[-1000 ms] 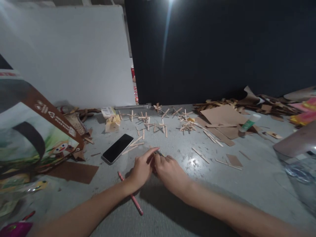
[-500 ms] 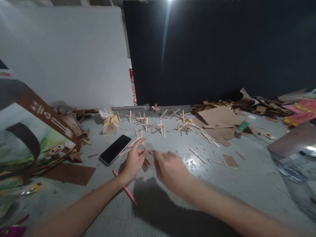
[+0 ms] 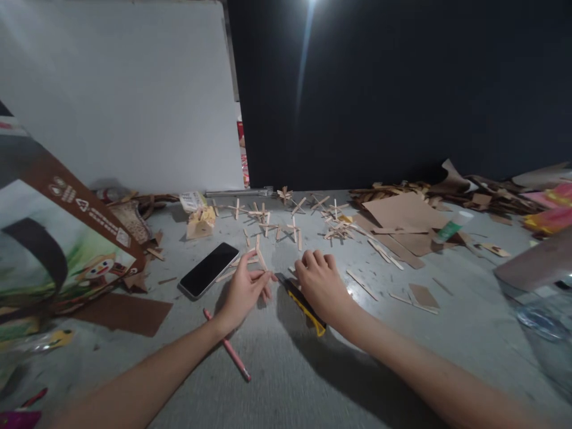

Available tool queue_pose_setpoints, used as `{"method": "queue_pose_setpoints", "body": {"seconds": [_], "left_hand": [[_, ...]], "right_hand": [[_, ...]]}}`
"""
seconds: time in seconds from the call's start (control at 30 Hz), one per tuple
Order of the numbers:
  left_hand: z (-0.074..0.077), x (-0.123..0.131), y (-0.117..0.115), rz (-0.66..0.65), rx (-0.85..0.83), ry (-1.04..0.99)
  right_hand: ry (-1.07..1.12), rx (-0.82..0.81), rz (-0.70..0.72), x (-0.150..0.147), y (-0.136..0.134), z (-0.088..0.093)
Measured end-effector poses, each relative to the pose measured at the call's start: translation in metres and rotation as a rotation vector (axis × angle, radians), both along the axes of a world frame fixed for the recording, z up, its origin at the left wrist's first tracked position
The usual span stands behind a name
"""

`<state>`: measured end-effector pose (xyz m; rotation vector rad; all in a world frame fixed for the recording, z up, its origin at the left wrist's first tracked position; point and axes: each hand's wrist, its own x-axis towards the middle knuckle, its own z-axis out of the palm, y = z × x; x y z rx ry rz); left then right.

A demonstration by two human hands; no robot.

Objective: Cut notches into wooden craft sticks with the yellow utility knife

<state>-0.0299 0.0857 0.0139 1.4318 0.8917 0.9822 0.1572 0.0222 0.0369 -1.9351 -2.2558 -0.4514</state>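
My left hand (image 3: 245, 287) is closed in a pinch at the near end of a thin wooden stick (image 3: 260, 255), which points away from me. Beside it, my right hand (image 3: 322, 287) is curled, knuckles up, low over the table. A yellow and black utility knife (image 3: 308, 311) lies slanted along the right hand's inner side, blade tip towards the left fingertips. A short pale piece of stick (image 3: 292, 270) shows by the right fingertips. What the right fingers close on is hidden. Under my left wrist lies a pink pencil (image 3: 236, 359).
A black phone (image 3: 209, 270) lies left of my hands. Several crossed stick pieces (image 3: 295, 229) spread out behind them. Brown cardboard (image 3: 397, 211) and a glue stick (image 3: 453, 227) are at right. A printed box (image 3: 89, 220) stands at left, before white and black panels (image 3: 379, 95).
My right hand has shifted right and turned knuckles up, leaving the utility knife in plain sight. My left hand stays almost where it was. The view has shifted slightly.
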Motion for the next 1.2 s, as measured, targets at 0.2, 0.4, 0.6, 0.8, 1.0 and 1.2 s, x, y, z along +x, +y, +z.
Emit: {"method": "queue_pose_setpoints", "body": {"seconds": [0.2,0.4,0.6,0.8,1.0,1.2], "left_hand": [[-0.007,-0.003,0.006,0.016,0.044,0.059],[-0.004,-0.004,0.006,0.026,0.047,0.078],[-0.005,-0.003,0.007,0.056,0.154,0.095],[-0.007,-0.005,0.005,0.033,0.231,0.223],[-0.011,-0.005,0.001,-0.068,0.399,0.477],[-0.006,-0.006,0.001,-0.146,0.566,0.616]], "right_hand": [[0.084,-0.152,0.08,-0.008,-0.004,-0.002],[0.195,-0.249,0.09,-0.002,-0.005,-0.005],[0.361,-0.273,0.023,0.02,-0.014,-0.009],[0.451,-0.175,0.107,0.031,-0.029,-0.006],[0.469,-0.147,0.282,0.036,-0.038,-0.013],[0.275,0.04,0.438,0.049,-0.034,-0.035]]}}
